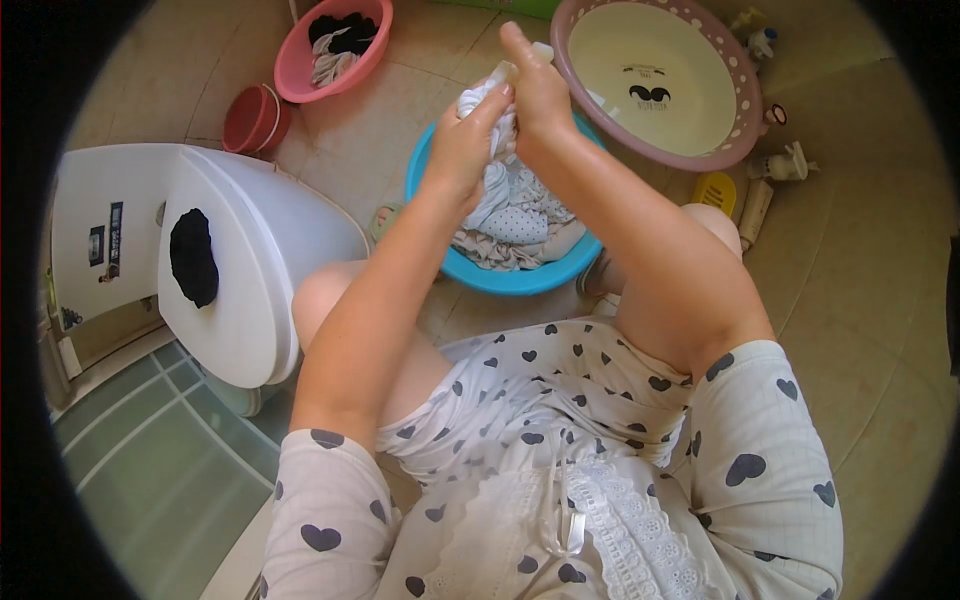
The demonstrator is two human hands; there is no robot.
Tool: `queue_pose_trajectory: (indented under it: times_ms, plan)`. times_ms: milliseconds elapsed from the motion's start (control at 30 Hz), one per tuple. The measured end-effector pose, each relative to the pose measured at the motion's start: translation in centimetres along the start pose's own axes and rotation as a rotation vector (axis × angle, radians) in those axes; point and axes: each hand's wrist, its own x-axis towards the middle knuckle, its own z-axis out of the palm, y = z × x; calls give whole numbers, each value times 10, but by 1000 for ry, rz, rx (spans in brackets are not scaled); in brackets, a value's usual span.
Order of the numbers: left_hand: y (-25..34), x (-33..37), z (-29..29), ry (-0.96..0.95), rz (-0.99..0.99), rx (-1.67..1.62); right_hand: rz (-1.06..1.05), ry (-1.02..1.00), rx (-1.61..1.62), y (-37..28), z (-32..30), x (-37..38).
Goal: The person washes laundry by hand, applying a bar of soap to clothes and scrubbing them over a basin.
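Note:
Above the blue basin, my left hand [465, 150] is closed round a bunched white cloth [490, 125]. My right hand [543, 95] presses against it from the right, thumb pointing up. A pale piece that looks like a bar of soap [543, 52] shows at the top of my right hand, mostly hidden by the fingers. Below, the blue basin [525, 282] holds a wet heap of light laundry, including a pale blue dotted garment [515, 225].
A large pink-rimmed basin [735, 155] stands at the far right; a pink basin [292, 85] of dark and light clothes and a red bucket [250, 120] at the far left. Black cloth [194, 258] lies on the toilet lid [235, 340]. A yellow brush [716, 192] lies right.

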Motion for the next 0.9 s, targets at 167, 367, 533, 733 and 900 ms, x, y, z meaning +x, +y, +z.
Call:
queue_pose_trajectory:
  times_ms: [167, 367, 533, 733, 900]
  plan:
    - [7, -11, -11, 140, -66, 189, 378, -183, 416, -21, -9, 12]
    - [-12, -7, -56, -44, -333, 465, 422, -239, 358, -27, -18, 20]
    - [-37, -16, -79, -94, -391, 1158, 396, -215, 325, -21, -24, 24]
    - [-69, 19, -84, 57, -327, 1227, 383, -138, 279, -38, -45, 29]
    - [-153, 39, -90, -149, -115, 1456, 338, -61, 359, -50, -52, 27]
